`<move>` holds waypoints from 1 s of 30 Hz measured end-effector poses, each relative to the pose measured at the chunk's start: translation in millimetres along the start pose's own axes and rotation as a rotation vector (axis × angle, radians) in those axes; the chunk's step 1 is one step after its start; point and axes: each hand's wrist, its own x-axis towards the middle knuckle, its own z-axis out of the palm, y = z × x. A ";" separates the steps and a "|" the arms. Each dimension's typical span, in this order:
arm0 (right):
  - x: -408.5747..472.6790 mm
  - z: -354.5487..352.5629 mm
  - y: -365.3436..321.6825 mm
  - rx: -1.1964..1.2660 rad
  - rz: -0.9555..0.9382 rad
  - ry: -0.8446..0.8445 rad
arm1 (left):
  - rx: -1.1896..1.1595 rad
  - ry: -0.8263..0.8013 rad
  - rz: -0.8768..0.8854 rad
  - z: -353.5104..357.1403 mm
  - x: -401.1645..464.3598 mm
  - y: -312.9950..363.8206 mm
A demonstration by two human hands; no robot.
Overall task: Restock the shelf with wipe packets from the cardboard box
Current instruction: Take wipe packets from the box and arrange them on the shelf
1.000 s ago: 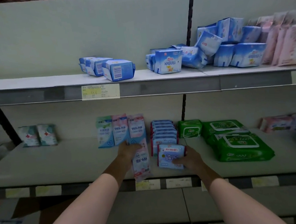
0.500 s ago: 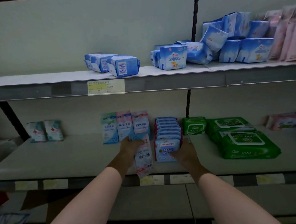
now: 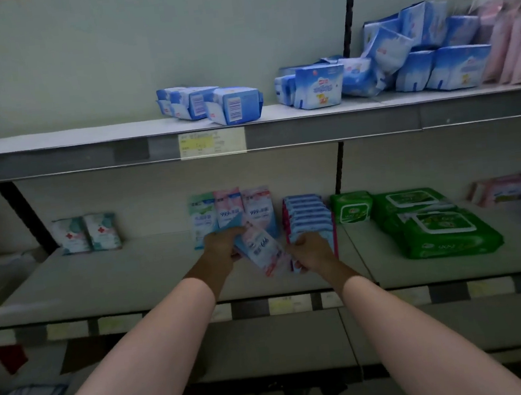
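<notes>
My left hand point(image 3: 222, 244) grips a pink and blue wipe packet point(image 3: 262, 249) that tilts down to the right, just in front of three upright packets point(image 3: 232, 212) at the back of the middle shelf point(image 3: 127, 280). My right hand point(image 3: 312, 251) holds the front blue packet against the row of blue wipe packets point(image 3: 308, 215); its fingers curl round the packet's top edge. The cardboard box is out of view.
Green wipe packs point(image 3: 440, 231) lie right of the blue row. Two small packets with red crosses point(image 3: 86, 233) stand at the left. The upper shelf point(image 3: 310, 129) carries blue packs point(image 3: 231, 104) and pink ones point(image 3: 514, 42). A lower shelf runs below my arms.
My right hand pushed the lying blue packet upright and back against the blue row. My left hand lifted the pink packet slightly and tilted it right. The view shifted left.
</notes>
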 end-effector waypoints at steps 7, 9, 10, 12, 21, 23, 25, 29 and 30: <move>-10.3 23.4 -25.1 0.222 0.123 -0.095 | -0.033 -0.026 -0.037 -35.3 15.1 11.9; -14.4 29.8 -31.3 0.290 0.170 -0.136 | -0.067 -0.035 -0.057 -41.6 19.3 12.5; -15.6 33.8 -33.1 0.338 0.183 -0.150 | -0.091 -0.045 -0.074 -45.1 21.6 11.6; -16.7 40.7 -35.5 0.457 0.175 -0.152 | -0.134 -0.092 -0.113 -51.8 26.3 9.2; -11.7 58.1 -67.1 0.630 0.041 -0.003 | 0.119 -0.415 -0.121 -78.8 32.0 -1.2; -11.0 63.6 -72.0 0.648 0.039 0.014 | 0.223 -0.415 -0.076 -80.7 34.9 0.2; -11.1 70.6 -77.3 0.652 0.019 0.044 | 0.266 -0.427 -0.037 -84.5 38.4 3.3; -8.8 84.3 -77.6 0.680 -0.009 0.074 | 0.251 -0.470 -0.009 -93.4 46.6 5.8; -7.9 87.3 -76.2 0.672 0.004 0.063 | 0.246 -0.468 -0.001 -94.8 49.1 5.8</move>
